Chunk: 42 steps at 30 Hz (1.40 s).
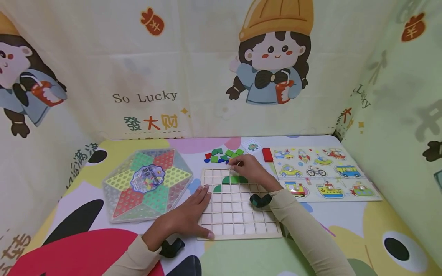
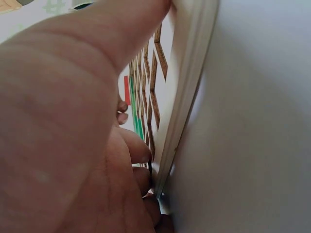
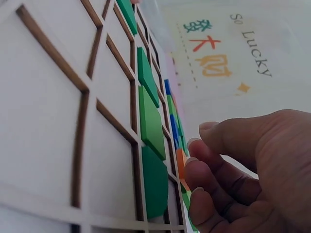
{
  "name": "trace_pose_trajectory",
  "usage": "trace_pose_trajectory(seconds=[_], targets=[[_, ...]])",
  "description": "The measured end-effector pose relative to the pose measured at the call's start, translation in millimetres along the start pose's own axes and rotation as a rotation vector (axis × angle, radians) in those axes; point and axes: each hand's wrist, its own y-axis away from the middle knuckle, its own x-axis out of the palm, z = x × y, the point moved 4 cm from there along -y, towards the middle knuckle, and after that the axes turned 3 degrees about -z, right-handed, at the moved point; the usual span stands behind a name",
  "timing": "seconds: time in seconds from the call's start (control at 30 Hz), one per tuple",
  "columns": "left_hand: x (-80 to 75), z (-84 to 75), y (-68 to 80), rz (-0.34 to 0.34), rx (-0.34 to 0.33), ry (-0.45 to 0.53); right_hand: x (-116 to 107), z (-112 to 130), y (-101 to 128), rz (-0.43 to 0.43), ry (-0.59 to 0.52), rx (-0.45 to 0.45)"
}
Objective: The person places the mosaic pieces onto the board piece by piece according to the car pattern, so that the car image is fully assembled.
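A wooden grid board [image 1: 239, 229] lies on the table, several green tiles in its upper cells. Among them are a light green square [image 3: 152, 124] and a dark green piece with a rounded corner [image 3: 154, 182]. My left hand [image 1: 186, 214] rests along the board's left side, fingers spread and thumb on the front edge. Beyond the far edge, my right hand [image 1: 250, 168] reaches to a pile of loose tiles [image 1: 221, 153]. Its fingers are loosely bent beside an orange tile [image 3: 181, 162]; no piece shows between thumb and fingers.
A hexagonal Chinese checkers box [image 1: 148, 184] lies to the left. On the right is a vehicle puzzle board [image 1: 324, 174], with a red block [image 1: 267, 155] at its upper left corner. A small pattern card [image 1: 253, 146] lies at the back. Printed cloth walls surround the table.
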Motion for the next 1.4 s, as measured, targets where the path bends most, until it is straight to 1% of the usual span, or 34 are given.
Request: trace_pose_trajectory(seconds=[0.1,0.17,0.37,0.57,0.67,0.73,0.87,0.97,1.07,1.27,1.4], targets=[[0.5,1.1,-0.8,0.005,-0.004,0.0,-1,-1,-2,0.013,-0.007,0.018],[0.9,1.4,-1.3,0.008,-0.007,0.0,-3,-1,-4,0.011,0.001,0.009],[1.2,0.4,-1.7,0.008,-0.009,-0.001,-14,-6,-11,-0.061,0.001,0.005],[1.3,-2.7,0.4,-0.002,-0.012,0.006,-27,-19,-13,-0.087,-0.012,-0.011],[0.8,-2.8,1.1,0.002,-0.012,0.012,-36,-24,-12,-0.134,-0.02,-0.034],[0.4,-2.0,0.9,0.008,-0.012,0.019,-44,-26,-11,-0.169,-0.047,-0.035],[0.2,-1.0,-0.3,0.013,-0.011,0.035,-62,-27,-8,-0.244,-0.09,-0.004],[0.9,-1.0,-0.3,0.01,-0.017,0.044,-74,-27,-6,-0.302,-0.096,0.01],[1.9,-1.1,0.2,0.005,-0.023,0.043,-82,-28,-4,-0.333,-0.109,0.019],[2.4,-1.8,1.0,0.002,-0.016,0.031,-85,-32,-5,-0.315,-0.133,0.047],[1.4,-2.8,0.8,0.006,-0.007,0.041,-78,-34,-12,-0.247,-0.112,0.052]])
